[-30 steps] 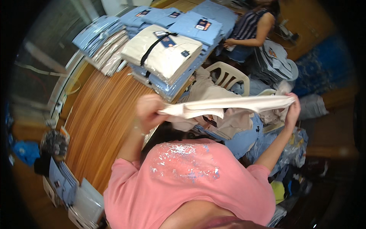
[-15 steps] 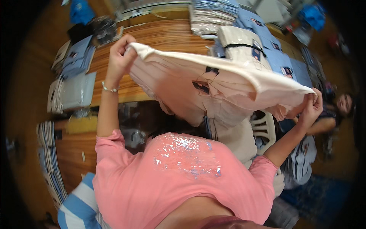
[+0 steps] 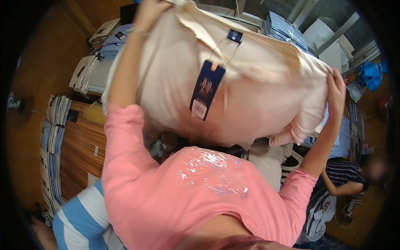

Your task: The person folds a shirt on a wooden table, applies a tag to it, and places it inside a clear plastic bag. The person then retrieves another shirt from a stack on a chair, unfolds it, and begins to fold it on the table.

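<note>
- Hands raised: left hand (image 3: 151,12) grips the top left edge of a pale cream cloth garment (image 3: 258,96), right hand (image 3: 336,89) clamps its right edge.
- Garment spread above the wooden table (image 3: 81,146).
- Dark blue hangtag (image 3: 207,89) dangles from the garment's front.
- Stacked folded blue shirts (image 3: 52,154) left of the garment.

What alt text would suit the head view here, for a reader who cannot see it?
Both hands, left hand and right hand, hold a cream garment spread high, a dark blue tag dangling from it. Below are pink sleeves, a wooden table with stacked shirts, and a seated person at lower right.
</note>
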### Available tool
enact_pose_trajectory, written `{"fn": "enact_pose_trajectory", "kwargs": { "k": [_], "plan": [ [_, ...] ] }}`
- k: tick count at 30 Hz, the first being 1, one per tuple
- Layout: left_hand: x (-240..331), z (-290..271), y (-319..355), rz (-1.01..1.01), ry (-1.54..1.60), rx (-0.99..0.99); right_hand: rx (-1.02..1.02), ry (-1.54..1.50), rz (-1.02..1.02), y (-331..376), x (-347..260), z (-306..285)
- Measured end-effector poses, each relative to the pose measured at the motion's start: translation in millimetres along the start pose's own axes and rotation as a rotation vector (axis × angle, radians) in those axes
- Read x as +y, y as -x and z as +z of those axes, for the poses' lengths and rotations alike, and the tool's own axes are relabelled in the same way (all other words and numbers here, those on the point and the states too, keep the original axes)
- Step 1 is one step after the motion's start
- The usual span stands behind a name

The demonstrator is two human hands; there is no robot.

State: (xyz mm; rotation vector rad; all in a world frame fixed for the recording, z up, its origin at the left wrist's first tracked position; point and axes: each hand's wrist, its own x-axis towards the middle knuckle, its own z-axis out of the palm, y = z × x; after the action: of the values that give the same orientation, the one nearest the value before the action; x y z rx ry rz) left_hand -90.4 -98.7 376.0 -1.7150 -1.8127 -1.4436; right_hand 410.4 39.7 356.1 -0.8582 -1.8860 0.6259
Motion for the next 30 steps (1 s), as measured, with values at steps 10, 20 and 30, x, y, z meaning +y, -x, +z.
{"fn": "enact_pose_trajectory", "kwargs": {
  "k": [10, 20, 30],
  "plan": [
    [-83.5, 100.1, -160.3, 0.175, 0.552, 0.128, 0.334, -0.136, -0.075, -96.7, -111.2, -32.5],
    [-409.6, 100.1, 32.7, -0.304, 0.181, -0.201, -0.965, -0.416, 0.053, 90.0, -60.8, 389.5],
    [-254.8, 121.3, 273.4, -0.544, -0.396, -0.275, -0.42, 0.685, 0.058, 25.9, 198.3, 390.0]
  ]
}}
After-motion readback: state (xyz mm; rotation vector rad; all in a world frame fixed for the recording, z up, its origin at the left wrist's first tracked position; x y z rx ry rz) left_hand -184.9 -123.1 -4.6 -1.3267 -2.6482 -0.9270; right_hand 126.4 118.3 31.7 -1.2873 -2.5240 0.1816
